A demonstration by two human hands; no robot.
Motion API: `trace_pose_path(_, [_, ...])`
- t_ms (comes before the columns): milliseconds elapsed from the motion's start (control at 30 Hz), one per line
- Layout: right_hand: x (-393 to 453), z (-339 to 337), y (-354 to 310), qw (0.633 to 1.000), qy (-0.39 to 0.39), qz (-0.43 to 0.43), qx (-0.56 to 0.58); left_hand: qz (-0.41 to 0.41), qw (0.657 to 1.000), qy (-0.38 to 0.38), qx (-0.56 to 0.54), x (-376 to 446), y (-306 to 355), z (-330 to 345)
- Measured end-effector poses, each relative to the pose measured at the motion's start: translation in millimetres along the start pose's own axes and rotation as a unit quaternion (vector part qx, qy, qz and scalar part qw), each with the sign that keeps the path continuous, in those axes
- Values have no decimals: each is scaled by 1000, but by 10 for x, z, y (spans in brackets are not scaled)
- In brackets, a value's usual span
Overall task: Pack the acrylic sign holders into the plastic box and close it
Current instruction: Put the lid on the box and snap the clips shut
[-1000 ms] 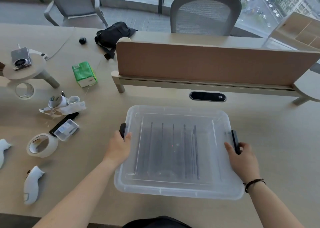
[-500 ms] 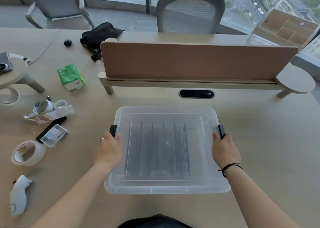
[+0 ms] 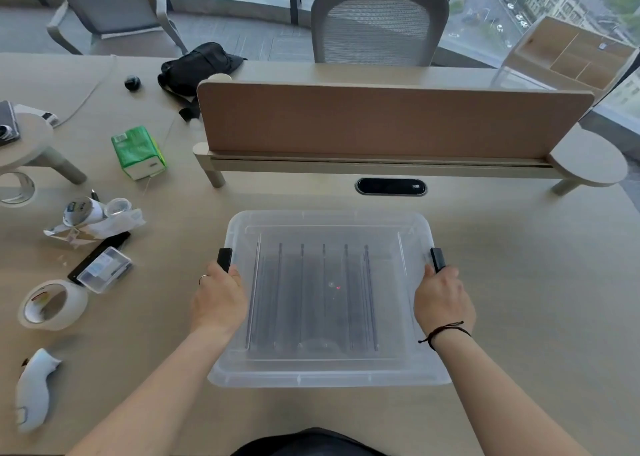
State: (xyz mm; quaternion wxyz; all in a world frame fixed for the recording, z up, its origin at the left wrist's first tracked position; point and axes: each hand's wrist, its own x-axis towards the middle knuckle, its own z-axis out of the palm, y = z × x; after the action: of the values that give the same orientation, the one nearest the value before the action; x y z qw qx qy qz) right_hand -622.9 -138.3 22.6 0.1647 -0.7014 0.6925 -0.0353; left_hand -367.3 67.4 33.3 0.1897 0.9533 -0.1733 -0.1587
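Acrylic sign holders (image 3: 322,293), clear upright sheets, sit between both hands inside the lidded translucent plastic box (image 3: 329,369). Left hand (image 3: 218,300) and right hand (image 3: 443,300) now press its black latches (probably locking), fingers hidden.

I see the holders (image 3: 323,293) only as dim upright lines through the cloudy lid (image 3: 329,227); I can't count them. Both hands' fingers curl out of my sight over the box's sides. The left edge cuts off the camera (image 3: 6,123) and one tape roll (image 3: 15,188).
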Motion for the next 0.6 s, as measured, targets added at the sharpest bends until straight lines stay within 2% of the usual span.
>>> trace_pose_path(100, [-42, 14, -26, 1000, 13, -13, -8, -2, 1000, 7, 10, -4, 1, 8])
trace_pose_path(267, [-32, 30, -14, 999, -6, 9, 50, -6, 1000, 15, 19, 1, 14, 35])
trace_pose_path(433, [-44, 59, -11, 1000, 2, -4, 28, -1, 998, 5, 55, -31, 46, 24])
trace_pose_path(533, [-62, 46, 7, 999, -3, -31, 6, 11, 998, -13, 60, -55, 50, -1])
trace_pose_path(600, [-103, 35, 12, 997, 20, -71, -18, 47, 994, -2, 96, -66, 34, 6])
